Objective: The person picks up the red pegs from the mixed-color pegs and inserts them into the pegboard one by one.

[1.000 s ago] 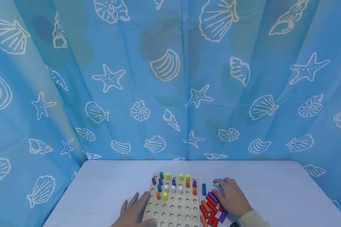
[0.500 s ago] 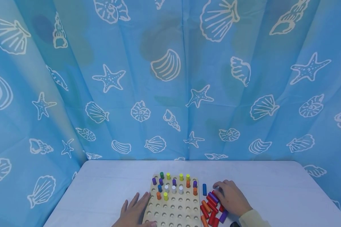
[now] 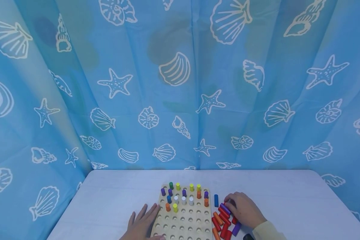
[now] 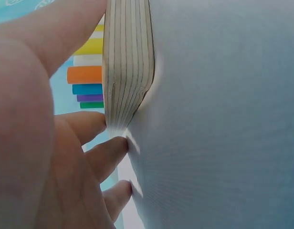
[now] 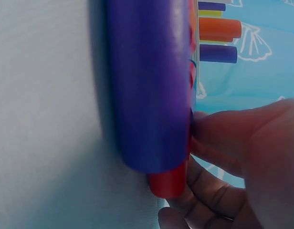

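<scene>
My left hand (image 3: 140, 224) lies with spread fingers along the left side of a wooden pegboard (image 3: 178, 223); its thumb reaches over the near part of the board, fingertips at the edge in the left wrist view. Coloured pegs stand in the board's far rows, among them a yellow peg (image 3: 175, 208) and an orange one (image 3: 168, 207). Over loose pegs right of the board, my right hand (image 3: 246, 210) has curled fingers, thumb and index close around a red end beside a purple peg (image 3: 225, 209). I cannot tell whether they pinch it.
Loose red, orange and purple pegs lie heaped along the board's right side; a blue peg (image 3: 216, 200) lies just beyond them. A black object (image 3: 248, 237) shows by the right sleeve. Behind the white table (image 3: 114, 190) hangs a blue shell-patterned curtain (image 3: 180, 133).
My right index finger, stretched forward a second ago, has drawn down and in towards the thumb over the pegs. The left hand has hardly moved at the board's edge.
</scene>
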`<state>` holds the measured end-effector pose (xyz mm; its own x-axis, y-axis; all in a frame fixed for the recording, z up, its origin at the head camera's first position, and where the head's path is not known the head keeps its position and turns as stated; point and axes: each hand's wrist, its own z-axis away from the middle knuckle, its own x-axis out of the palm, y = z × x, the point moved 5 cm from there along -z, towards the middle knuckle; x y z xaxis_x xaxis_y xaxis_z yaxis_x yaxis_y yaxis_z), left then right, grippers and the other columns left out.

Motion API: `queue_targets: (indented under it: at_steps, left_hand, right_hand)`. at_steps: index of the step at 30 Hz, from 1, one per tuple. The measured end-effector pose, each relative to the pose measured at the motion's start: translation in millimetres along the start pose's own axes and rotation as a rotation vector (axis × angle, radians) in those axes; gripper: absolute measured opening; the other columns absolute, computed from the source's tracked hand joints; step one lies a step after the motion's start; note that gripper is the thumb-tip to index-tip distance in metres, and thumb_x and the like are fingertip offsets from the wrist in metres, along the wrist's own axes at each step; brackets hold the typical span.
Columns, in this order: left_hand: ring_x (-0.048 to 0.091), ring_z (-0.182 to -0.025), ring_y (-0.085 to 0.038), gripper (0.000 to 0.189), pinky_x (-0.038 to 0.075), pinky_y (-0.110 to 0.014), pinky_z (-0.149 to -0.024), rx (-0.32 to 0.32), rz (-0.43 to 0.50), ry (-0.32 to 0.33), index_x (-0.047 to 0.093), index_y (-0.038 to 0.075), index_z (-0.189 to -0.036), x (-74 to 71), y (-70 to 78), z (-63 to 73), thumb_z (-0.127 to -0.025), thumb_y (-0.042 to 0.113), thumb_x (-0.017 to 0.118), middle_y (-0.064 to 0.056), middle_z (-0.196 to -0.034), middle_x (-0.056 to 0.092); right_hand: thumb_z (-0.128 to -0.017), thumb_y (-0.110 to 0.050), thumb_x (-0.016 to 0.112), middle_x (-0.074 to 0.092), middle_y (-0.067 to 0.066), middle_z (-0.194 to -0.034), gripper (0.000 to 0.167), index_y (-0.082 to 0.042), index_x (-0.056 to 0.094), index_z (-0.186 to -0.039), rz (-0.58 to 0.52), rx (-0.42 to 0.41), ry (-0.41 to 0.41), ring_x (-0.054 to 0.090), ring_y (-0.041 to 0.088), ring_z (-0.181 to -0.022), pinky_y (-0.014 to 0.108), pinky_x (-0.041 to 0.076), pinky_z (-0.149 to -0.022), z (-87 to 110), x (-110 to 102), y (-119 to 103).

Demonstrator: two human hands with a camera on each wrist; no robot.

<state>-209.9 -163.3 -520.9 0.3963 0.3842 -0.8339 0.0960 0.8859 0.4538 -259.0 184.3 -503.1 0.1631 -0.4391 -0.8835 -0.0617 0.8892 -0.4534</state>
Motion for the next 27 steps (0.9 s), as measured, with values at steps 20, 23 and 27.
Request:
queue_targets:
  at_steps: [20,23,27]
  left_hand:
    - [0.013,-0.150,-0.048,0.106,0.000,-0.078,-0.114,0.009,0.021,0.004,0.031,0.011,-0.158,2.1,-0.9,0.9,-0.082,0.078,0.058,-0.013,-0.162,0.033]
    - [0.013,-0.150,-0.048,0.106,-0.001,-0.078,-0.114,0.005,0.020,0.005,0.031,0.012,-0.159,2.7,-0.6,0.7,-0.081,0.079,0.058,-0.012,-0.162,0.033]
    - [0.013,-0.150,-0.048,0.106,-0.001,-0.078,-0.114,0.005,0.013,0.005,0.031,0.012,-0.159,3.6,-1.5,-0.5,-0.081,0.079,0.058,-0.012,-0.162,0.033]
  right_hand:
    - [-0.100,-0.021,0.064,0.062,-0.002,-0.093,0.015,-0.011,0.070,-0.109,-0.030,0.004,0.007,0.059,0.014,-0.088,0.049,0.058,-0.091,0.9,-2.4,-2.1]
    - [-0.100,-0.021,0.064,0.063,-0.001,-0.095,0.015,-0.011,0.068,-0.110,-0.038,0.004,0.029,0.059,0.016,-0.091,0.051,0.057,-0.093,2.1,-5.4,-3.4]
    - [-0.100,-0.019,0.063,0.062,-0.002,-0.093,0.014,-0.010,0.067,-0.109,-0.044,-0.005,0.048,0.057,0.015,-0.087,0.048,0.058,-0.090,2.8,-8.7,-6.0]
